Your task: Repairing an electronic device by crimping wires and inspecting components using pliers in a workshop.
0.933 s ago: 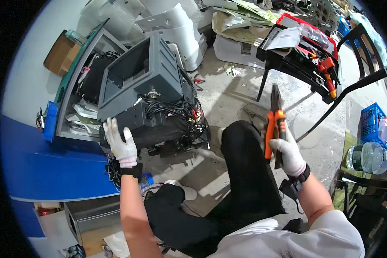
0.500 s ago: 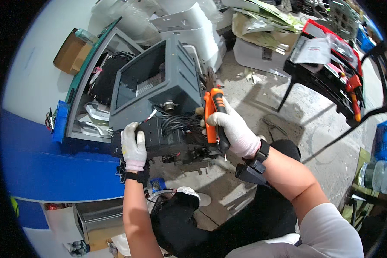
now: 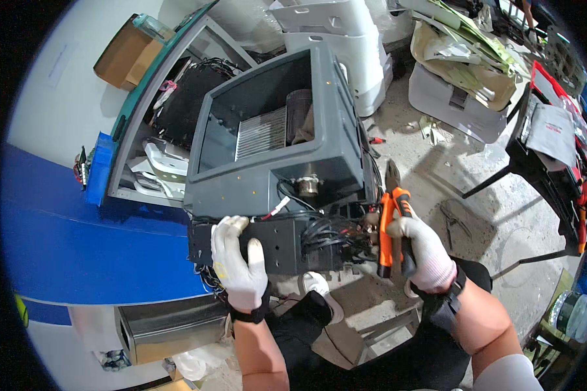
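A dark grey machine housing (image 3: 339,153) with a large open window stands in front of me. Its lower front panel (image 3: 277,246) is black, and a bundle of black cables (image 3: 329,236) hangs out at the right end. My left hand (image 3: 238,264), in a white glove, lies against the panel with thumb and fingers apart, fingertips at its upper edge. In my right hand (image 3: 427,251), also gloved, is a pair of pliers (image 3: 386,238) with orange and black handles, jaws pointing up. The pliers are just right of the cable ends. A round metal fitting (image 3: 308,186) sits above the cables.
Behind the housing stands a grey-framed cabinet (image 3: 114,186) holding cables and white parts. A blue bench (image 3: 65,244) is at the left. Another pair of pliers (image 3: 456,220) lies on the floor. At the right is a black table (image 3: 523,140) with tools; white panels (image 3: 459,98) lie behind.
The view has shifted, so the housing appears lower and further right. My right hand still holds the pliers, now beside the housing's right end. My left hand's thumb and fingers are spread wider.
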Motion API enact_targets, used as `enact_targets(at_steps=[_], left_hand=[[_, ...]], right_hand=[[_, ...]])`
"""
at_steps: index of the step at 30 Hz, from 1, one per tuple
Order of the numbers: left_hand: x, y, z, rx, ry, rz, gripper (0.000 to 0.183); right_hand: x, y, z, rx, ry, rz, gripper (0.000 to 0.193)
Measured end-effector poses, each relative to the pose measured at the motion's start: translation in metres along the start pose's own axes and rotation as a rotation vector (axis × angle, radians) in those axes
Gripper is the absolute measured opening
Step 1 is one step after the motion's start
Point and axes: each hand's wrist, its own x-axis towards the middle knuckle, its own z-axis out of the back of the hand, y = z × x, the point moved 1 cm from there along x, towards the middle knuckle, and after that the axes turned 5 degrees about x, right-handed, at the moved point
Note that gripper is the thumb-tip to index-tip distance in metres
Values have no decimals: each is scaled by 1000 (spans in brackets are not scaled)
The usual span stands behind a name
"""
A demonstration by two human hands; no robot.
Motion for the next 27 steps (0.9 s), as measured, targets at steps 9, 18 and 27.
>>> enact_targets(at_steps=[9,18,27], left_hand=[[6,15,8,32,95,-37,37],[10,21,11,-1,196,65,39],[-3,23,12,-2,176,115,42]], right_hand=[[-3,-4,2,-40,-188,-144,42],[10,-1,-6,98,-248,-162,57],[13,-2,-1,93,-312,-173,59]])
